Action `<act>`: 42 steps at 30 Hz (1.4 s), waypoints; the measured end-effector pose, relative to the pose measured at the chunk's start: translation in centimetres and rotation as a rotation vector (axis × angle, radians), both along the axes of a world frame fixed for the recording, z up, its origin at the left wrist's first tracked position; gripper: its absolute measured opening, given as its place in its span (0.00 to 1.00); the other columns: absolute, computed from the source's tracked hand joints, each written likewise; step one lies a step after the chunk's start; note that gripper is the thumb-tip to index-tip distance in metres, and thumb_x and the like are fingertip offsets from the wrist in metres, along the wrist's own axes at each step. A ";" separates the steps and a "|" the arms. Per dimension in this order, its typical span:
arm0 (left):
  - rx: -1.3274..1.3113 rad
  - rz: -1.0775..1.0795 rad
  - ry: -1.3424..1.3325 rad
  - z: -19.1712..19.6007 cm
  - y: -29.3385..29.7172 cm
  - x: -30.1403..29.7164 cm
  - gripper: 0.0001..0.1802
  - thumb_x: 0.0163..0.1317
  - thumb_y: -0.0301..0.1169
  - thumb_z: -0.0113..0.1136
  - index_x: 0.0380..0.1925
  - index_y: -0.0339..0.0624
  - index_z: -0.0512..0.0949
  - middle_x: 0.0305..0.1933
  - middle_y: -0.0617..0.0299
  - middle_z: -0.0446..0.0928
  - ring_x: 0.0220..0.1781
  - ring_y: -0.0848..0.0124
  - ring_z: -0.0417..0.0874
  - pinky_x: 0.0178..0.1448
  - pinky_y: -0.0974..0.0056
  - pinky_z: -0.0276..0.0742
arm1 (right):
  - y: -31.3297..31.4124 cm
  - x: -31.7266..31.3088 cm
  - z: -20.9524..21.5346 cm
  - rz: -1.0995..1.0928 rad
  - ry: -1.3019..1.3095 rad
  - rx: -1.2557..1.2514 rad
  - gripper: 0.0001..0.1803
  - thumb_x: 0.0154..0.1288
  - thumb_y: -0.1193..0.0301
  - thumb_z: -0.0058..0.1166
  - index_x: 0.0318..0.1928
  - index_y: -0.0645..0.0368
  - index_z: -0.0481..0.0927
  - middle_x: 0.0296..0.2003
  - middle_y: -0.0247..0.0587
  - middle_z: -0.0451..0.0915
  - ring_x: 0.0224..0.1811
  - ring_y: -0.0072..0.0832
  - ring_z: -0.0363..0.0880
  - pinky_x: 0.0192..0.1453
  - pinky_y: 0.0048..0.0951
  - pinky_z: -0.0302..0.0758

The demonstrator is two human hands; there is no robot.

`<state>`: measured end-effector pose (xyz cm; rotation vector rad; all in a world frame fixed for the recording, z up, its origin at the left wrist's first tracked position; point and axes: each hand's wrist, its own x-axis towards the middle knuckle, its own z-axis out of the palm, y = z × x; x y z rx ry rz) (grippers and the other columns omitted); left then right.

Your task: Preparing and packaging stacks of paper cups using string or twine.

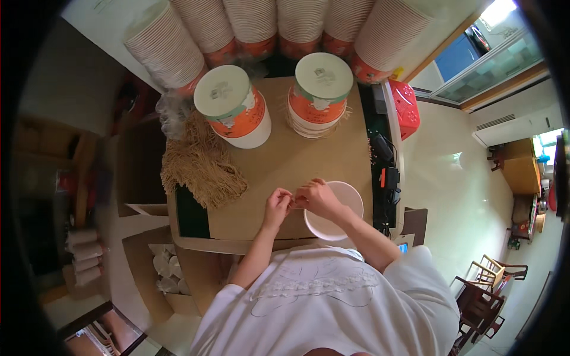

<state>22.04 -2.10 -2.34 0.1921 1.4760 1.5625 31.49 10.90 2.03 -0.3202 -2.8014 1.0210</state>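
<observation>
Close to the table's near edge, my left hand (278, 207) has its fingers pinched together, and my right hand (319, 198) is curled right beside it. The fingertips of both nearly meet; whatever they hold is too small to make out. Beneath my right hand and wrist stands a round white paper tub (350, 204), its open top facing up. To the left lies a heap of tan paper cords (199, 163). Two orange, white and green paper tubs stand farther back: one left (252, 121), one right (317, 107), the latter with cords around its lower part.
Tall stacks of white tubs (252, 21) line the table's far side. A black adapter and cables (386, 151) run along the right edge, near a red stool (404, 110). An opened cardboard box (139, 261) with wrapped white items sits at lower left. Brown board (276, 166) covers the tabletop.
</observation>
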 end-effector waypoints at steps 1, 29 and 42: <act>-0.017 -0.031 -0.002 0.7 0.2 0.0 0.02 0.60 0.26 0.47 0.31 0.44 0.70 0.23 0.69 0.72 0.21 0.83 0.71 0.18 0.78 0.62 | -0.1 0.2 0.1 -0.049 -0.047 -0.080 0.05 0.49 0.66 0.55 0.24 0.52 0.75 0.21 0.35 0.76 0.31 0.31 0.76 0.52 0.38 0.64; -0.162 -0.232 0.413 0.2 1.3 0.9 0.03 0.52 0.24 0.60 0.27 0.36 0.79 0.22 0.70 0.76 0.24 0.84 0.70 0.29 0.77 0.66 | 1.4 0.8 1.0 -0.377 -0.291 -0.243 0.16 0.60 0.59 0.49 0.28 0.61 0.73 0.22 0.52 0.75 0.27 0.48 0.74 0.29 0.41 0.70; -0.146 -0.183 0.507 0.0 1.2 0.7 0.04 0.51 0.26 0.61 0.23 0.37 0.78 0.14 0.72 0.68 0.18 0.84 0.62 0.22 0.74 0.58 | 1.8 1.9 -0.7 -0.222 -0.082 -0.437 0.07 0.59 0.71 0.48 0.31 0.63 0.71 0.24 0.50 0.75 0.26 0.43 0.75 0.31 0.36 0.70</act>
